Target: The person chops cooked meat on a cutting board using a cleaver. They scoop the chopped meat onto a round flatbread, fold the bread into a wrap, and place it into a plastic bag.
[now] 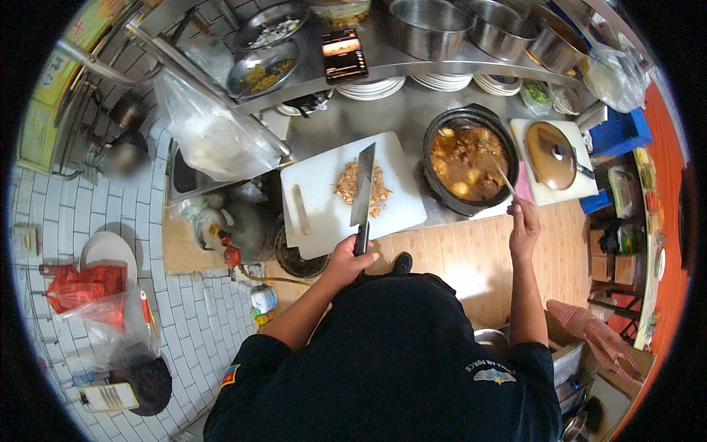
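My left hand point(349, 262) grips the black handle of a kitchen knife point(364, 185), its broad blade lying over a heap of chopped, light-brown meat point(346, 182) on a white cutting board point(406, 201). In my right hand point(523, 226) is a thin utensil point(504, 178), perhaps chopsticks or a spoon handle, whose far end reaches into a black pot point(428, 160). Brown stew point(469, 157) with chunks and round pale pieces fills much of that pot. Right of it, a brown glass lid point(544, 152) with a knob rests on a second white board point(580, 185).
Steel pots point(431, 33), bowls of chopped food point(261, 72) and a phone point(344, 55) stand on the shelf above the counter. Stacked white plates point(373, 89) sit beneath it. A clear plastic bag point(215, 132) hangs at left, above a gas cylinder point(251, 229). At right is a blue bin point(627, 132).
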`<action>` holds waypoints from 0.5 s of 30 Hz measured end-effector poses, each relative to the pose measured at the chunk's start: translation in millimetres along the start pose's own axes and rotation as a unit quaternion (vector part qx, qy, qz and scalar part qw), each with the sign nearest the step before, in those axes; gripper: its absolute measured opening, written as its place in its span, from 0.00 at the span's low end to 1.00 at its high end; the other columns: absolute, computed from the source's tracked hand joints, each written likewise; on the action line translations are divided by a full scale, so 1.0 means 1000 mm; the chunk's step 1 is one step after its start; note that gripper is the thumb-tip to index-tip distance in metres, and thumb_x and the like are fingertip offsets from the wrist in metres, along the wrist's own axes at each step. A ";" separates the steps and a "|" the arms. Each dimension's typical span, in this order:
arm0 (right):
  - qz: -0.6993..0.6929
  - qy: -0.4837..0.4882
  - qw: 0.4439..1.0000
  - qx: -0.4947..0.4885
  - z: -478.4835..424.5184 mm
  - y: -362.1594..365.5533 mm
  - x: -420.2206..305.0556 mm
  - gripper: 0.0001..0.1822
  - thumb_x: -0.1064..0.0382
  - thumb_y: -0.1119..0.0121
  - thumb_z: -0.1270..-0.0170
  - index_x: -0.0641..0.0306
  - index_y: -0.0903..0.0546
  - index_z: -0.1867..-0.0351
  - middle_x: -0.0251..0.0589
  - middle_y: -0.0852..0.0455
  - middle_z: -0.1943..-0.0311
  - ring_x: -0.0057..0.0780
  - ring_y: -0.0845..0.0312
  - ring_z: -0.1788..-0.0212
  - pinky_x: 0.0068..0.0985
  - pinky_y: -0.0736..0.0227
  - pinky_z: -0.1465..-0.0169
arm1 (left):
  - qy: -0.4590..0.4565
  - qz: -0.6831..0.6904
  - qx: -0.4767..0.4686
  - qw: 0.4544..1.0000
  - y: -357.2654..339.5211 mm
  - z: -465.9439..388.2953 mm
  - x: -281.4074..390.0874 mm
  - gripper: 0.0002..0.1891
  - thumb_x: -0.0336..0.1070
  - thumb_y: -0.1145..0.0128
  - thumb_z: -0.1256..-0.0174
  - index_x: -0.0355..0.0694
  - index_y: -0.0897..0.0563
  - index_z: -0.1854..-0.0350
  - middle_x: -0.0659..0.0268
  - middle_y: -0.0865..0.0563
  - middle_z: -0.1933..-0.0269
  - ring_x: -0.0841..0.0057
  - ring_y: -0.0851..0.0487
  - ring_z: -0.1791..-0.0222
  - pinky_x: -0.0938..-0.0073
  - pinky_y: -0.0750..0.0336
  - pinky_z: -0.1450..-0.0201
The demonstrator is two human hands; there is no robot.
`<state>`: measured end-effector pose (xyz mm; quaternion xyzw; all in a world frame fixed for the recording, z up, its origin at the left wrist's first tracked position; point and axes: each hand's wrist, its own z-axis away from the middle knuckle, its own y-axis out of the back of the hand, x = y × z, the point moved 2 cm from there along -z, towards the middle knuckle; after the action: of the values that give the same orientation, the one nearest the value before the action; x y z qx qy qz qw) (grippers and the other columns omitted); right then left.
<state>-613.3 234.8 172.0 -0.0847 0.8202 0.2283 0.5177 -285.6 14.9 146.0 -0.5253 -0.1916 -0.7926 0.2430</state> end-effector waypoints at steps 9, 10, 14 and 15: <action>0.035 0.009 0.999 -0.004 0.008 0.006 0.005 0.08 0.72 0.45 0.37 0.71 0.19 0.59 0.39 0.19 0.68 0.25 0.24 0.65 0.21 0.29 0.58 | 0.014 0.082 0.004 0.997 -0.006 0.005 0.005 0.11 0.31 0.37 0.45 0.37 0.26 0.63 0.74 0.27 0.76 0.86 0.29 0.78 0.81 0.34 0.73; 0.033 0.007 0.999 -0.001 0.011 0.008 0.008 0.08 0.72 0.45 0.37 0.71 0.19 0.58 0.39 0.19 0.68 0.25 0.24 0.65 0.21 0.29 0.58 | 0.020 0.082 0.007 0.996 -0.007 0.007 0.008 0.11 0.31 0.37 0.45 0.36 0.26 0.63 0.73 0.26 0.76 0.86 0.29 0.78 0.81 0.33 0.74; -0.016 -0.087 0.996 0.024 0.020 0.014 0.014 0.09 0.72 0.45 0.38 0.70 0.19 0.57 0.41 0.19 0.67 0.27 0.23 0.61 0.23 0.29 0.55 | 0.018 0.060 -0.010 0.998 -0.004 0.008 0.004 0.10 0.27 0.40 0.44 0.37 0.27 0.62 0.71 0.26 0.72 0.83 0.27 0.78 0.79 0.31 0.75; -0.046 -0.130 0.990 0.037 0.021 0.014 0.018 0.09 0.72 0.44 0.38 0.70 0.19 0.57 0.43 0.19 0.65 0.29 0.23 0.59 0.24 0.29 0.53 | 0.009 0.064 -0.016 0.998 -0.004 0.007 0.004 0.10 0.27 0.41 0.44 0.37 0.27 0.62 0.71 0.26 0.72 0.83 0.27 0.78 0.79 0.31 0.75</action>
<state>-609.7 258.9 152.8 -0.0729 0.7488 0.1832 0.6328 -284.1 21.8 151.9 -0.5329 -0.1429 -0.7832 0.2866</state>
